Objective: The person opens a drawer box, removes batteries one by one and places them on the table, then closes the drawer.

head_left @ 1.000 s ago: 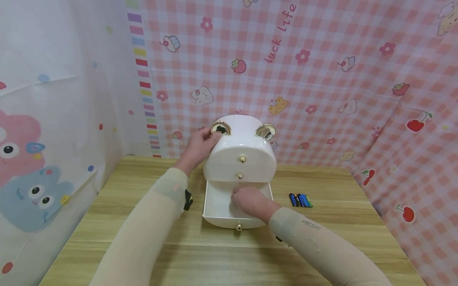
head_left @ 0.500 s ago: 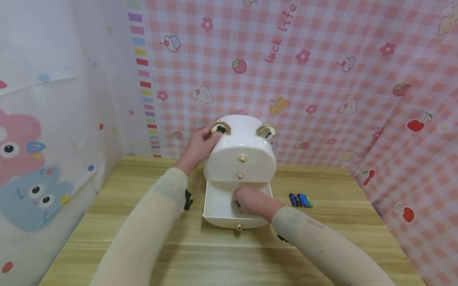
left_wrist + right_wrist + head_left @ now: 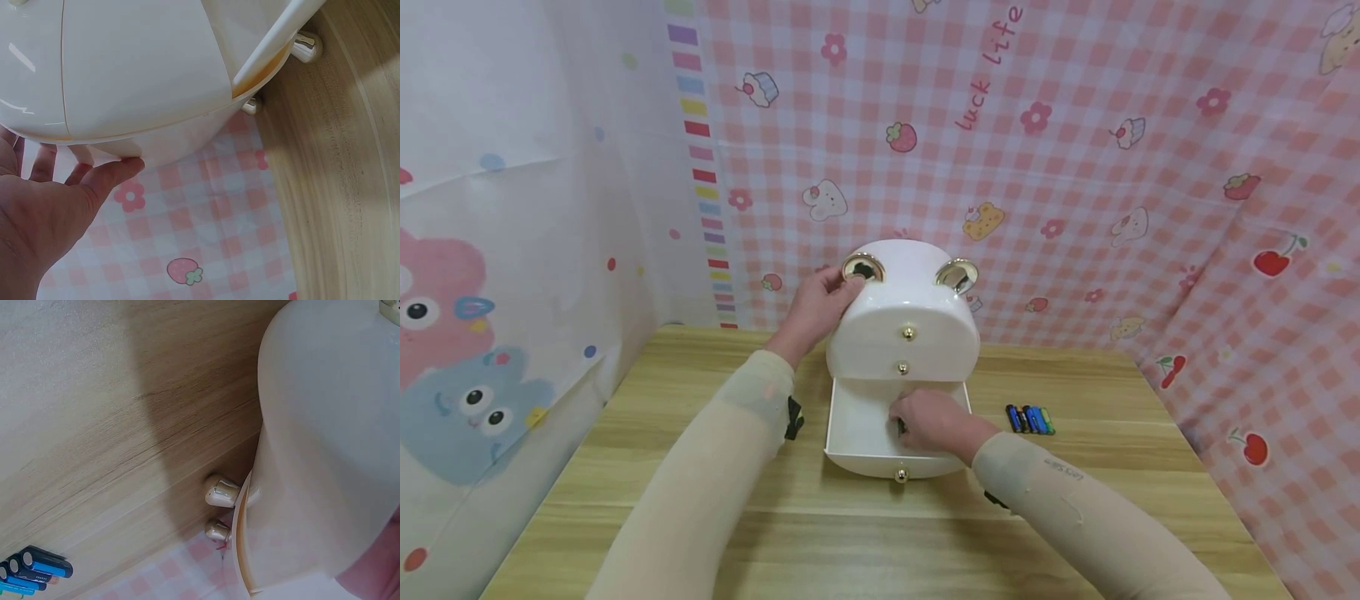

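Observation:
A glossy white drawer cabinet (image 3: 901,292) with gold ears and ball knobs stands against the back cloth, its bottom drawer (image 3: 857,421) pulled out. My left hand (image 3: 817,302) rests on the cabinet's left side just below the gold ear (image 3: 863,267); in the left wrist view its thumb (image 3: 122,170) and fingers lie against the shell. Inside the drawer, my right hand (image 3: 931,421) has curled fingers pinching a small dark thing (image 3: 902,427), mostly hidden by the hand; its kind I cannot tell. Only a bit of that hand (image 3: 375,565) shows behind the drawer in the right wrist view.
To the right of the cabinet, several blue, black and green batteries (image 3: 1030,420) lie side by side on the wooden table (image 3: 820,542). Gold feet (image 3: 220,491) hold the cabinet up. Patterned cloth (image 3: 1045,183) encloses the table at the back and sides.
Within the drawer, my right hand has shifted slightly to the right, and a small dark thing now shows at its fingertips. The left hand and the batteries stay put.

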A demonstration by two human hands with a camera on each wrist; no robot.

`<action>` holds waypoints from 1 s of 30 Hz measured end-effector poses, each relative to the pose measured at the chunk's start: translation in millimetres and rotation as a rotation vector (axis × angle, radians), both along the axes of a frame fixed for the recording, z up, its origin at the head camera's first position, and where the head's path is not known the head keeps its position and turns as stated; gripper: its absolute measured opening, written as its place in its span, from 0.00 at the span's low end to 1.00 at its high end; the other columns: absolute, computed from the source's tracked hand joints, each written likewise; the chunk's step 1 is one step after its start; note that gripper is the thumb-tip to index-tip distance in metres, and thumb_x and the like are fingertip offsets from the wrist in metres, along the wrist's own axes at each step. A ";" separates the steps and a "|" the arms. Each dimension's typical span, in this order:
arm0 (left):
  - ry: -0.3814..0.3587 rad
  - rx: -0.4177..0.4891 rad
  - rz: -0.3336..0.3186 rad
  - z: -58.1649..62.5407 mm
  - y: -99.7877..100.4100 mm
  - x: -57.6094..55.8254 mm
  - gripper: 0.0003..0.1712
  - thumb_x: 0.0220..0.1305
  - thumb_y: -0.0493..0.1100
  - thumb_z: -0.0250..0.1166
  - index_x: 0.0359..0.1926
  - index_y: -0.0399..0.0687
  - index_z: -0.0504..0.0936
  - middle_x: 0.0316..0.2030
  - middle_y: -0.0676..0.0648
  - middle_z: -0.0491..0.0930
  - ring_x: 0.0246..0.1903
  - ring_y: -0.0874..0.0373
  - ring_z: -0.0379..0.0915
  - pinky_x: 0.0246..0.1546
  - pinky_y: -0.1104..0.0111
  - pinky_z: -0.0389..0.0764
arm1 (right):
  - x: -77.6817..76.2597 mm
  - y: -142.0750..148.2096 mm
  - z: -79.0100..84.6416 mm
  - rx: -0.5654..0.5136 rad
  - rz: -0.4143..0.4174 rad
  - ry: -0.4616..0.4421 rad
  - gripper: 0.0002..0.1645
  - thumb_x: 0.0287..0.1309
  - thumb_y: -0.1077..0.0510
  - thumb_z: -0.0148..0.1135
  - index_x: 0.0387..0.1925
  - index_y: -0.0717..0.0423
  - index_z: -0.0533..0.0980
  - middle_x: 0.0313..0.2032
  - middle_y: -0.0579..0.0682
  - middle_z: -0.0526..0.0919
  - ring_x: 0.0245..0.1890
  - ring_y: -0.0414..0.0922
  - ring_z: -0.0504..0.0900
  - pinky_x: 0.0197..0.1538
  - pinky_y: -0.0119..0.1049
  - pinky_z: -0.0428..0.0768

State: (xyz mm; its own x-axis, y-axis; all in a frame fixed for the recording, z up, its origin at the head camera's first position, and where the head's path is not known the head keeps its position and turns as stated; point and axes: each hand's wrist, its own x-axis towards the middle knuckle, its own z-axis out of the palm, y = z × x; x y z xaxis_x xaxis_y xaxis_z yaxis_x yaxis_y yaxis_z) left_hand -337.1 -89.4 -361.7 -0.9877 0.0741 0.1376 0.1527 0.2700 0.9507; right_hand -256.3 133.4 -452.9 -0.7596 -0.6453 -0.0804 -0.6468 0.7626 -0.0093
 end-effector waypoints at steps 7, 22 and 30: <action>0.000 -0.008 0.005 0.7 -0.2 1.7 0.22 0.77 0.56 0.66 0.59 0.45 0.86 0.55 0.40 0.86 0.52 0.50 0.79 0.59 0.56 0.82 | 0.5 0.5 -0.3 -0.006 0.009 0.024 0.09 0.53 0.58 0.78 0.37 0.49 0.86 0.36 0.45 0.87 0.37 0.45 0.83 0.44 0.42 0.83; -0.002 0.001 0.001 0.7 0.3 0.0 0.23 0.77 0.55 0.66 0.61 0.46 0.86 0.56 0.40 0.87 0.52 0.50 0.80 0.59 0.57 0.83 | 0.6 4.0 9.4 -0.203 -0.099 -0.193 0.17 0.54 0.56 0.78 0.46 0.53 0.88 0.44 0.46 0.92 0.44 0.43 0.85 0.54 0.43 0.86; -0.012 -0.002 0.004 0.7 -0.2 -1.6 0.23 0.77 0.55 0.67 0.63 0.46 0.85 0.57 0.40 0.86 0.55 0.49 0.79 0.62 0.55 0.82 | -0.7 10.4 15.3 -0.350 -0.130 -0.357 0.19 0.60 0.53 0.76 0.51 0.56 0.87 0.48 0.48 0.91 0.51 0.45 0.86 0.62 0.45 0.84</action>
